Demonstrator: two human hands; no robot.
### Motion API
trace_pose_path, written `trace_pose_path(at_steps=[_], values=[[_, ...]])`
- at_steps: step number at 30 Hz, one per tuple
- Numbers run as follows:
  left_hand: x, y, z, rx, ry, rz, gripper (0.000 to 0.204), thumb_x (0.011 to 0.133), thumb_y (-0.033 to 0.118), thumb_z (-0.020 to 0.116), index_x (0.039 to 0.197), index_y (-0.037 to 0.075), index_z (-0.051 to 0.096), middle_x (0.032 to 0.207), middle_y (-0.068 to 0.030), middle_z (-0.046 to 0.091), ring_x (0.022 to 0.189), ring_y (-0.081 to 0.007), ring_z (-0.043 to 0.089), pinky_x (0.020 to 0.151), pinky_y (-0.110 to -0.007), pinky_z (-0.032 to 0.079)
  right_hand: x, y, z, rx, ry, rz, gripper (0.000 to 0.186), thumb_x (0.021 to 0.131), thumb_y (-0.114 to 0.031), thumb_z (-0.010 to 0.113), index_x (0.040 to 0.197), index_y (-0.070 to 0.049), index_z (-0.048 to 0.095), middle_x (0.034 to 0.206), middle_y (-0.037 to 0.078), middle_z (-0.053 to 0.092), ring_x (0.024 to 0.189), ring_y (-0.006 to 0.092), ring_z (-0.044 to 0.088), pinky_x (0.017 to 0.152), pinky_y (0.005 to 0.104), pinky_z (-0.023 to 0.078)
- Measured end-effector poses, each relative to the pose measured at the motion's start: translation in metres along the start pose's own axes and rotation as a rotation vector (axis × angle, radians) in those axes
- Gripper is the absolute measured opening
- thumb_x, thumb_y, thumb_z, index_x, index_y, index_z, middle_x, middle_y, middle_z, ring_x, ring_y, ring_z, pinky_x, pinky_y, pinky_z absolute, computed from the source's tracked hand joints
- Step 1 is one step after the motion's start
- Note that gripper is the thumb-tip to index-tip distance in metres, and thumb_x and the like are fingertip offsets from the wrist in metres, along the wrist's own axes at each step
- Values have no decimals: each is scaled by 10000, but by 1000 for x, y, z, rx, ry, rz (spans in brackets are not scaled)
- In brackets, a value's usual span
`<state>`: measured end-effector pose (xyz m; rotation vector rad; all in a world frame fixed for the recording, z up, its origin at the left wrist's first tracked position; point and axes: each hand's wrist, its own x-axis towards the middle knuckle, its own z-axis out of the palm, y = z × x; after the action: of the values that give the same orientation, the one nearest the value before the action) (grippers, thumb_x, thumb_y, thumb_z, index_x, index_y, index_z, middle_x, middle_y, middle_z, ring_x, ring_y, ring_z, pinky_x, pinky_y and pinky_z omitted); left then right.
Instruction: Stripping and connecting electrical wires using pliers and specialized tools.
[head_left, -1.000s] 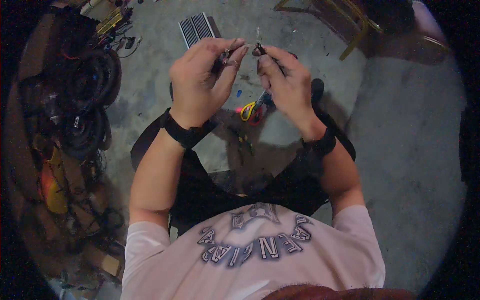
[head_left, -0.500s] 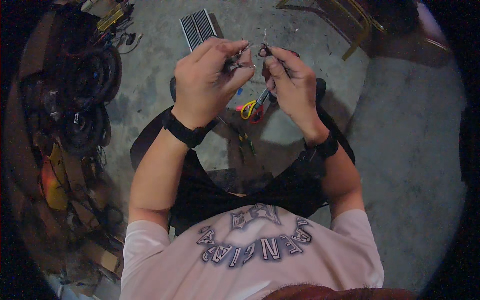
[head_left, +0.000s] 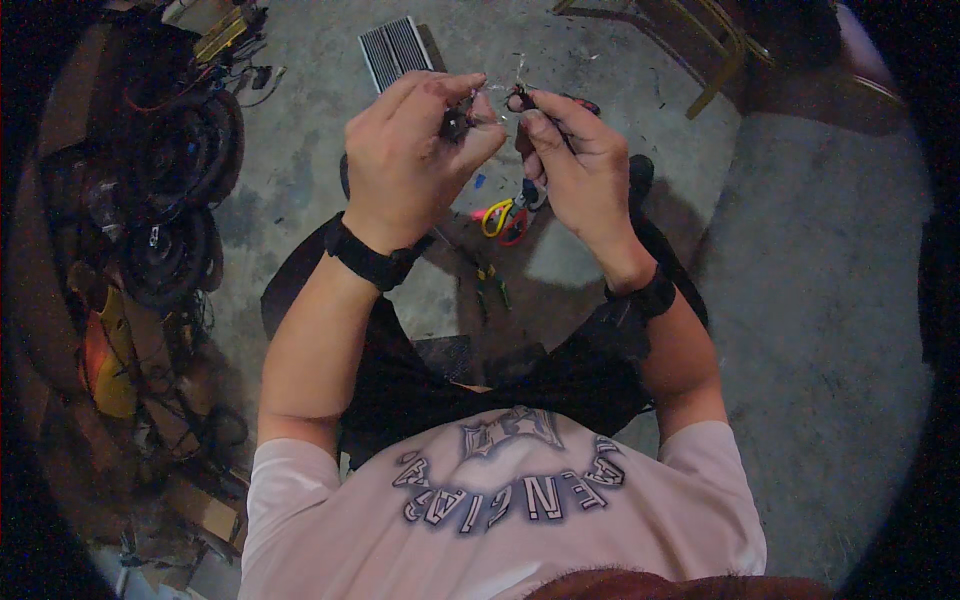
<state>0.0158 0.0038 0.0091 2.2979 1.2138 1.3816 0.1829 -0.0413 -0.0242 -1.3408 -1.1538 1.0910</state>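
Note:
My left hand (head_left: pixel 410 160) is closed in a pinch on small shiny wire-like pieces (head_left: pixel 489 114), partly hidden by its fingers. Opposite it, my right hand (head_left: pixel 575 175) grips a small dark part (head_left: pixel 518 98) with thin shiny strands poking up. The fingertips of both hands are close. Below them on the concrete floor lie a tool with yellow and red loop handles (head_left: pixel 497 217) and green-handled pliers (head_left: pixel 495 285). A small blue bit (head_left: pixel 480 181) lies nearby.
A grey finned panel (head_left: pixel 393 55) lies on the floor beyond my hands. Dark coils (head_left: pixel 165 160), cables, a yellow object (head_left: pixel 113 355) and cardboard (head_left: pixel 210 510) crowd the left. A metal frame (head_left: pixel 730 50) stands at the upper right, and my dark-trousered legs surround the tools.
My hands have shifted slightly: both moved a little toward the lower right, then back up a touch. Their fingers remain pinched on the small pieces.

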Motion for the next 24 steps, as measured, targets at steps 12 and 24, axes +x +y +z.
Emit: trace_pose_path(at_steps=[12, 24], values=[[-13, 2, -6, -104, 31, -181, 133, 721, 69, 742, 813, 8, 668, 734, -111, 682, 603, -220, 667, 570, -296, 532, -16, -9, 10, -36, 6, 31, 231, 938, -126, 642, 1140, -17, 673, 749, 18, 639, 591, 66, 556, 522, 235, 458], [-16, 6, -28, -348, -62, -488, 120, 738, 76, 715, 821, -1, 673, 682, -66, 661, 572, -106, 608, 528, -262, 479, -28, -19, 14, -150, 16, -1, 223, 927, -121, 650, 1125, -27, 686, 773, 24, 659, 617, 81, 574, 552, 246, 477]])
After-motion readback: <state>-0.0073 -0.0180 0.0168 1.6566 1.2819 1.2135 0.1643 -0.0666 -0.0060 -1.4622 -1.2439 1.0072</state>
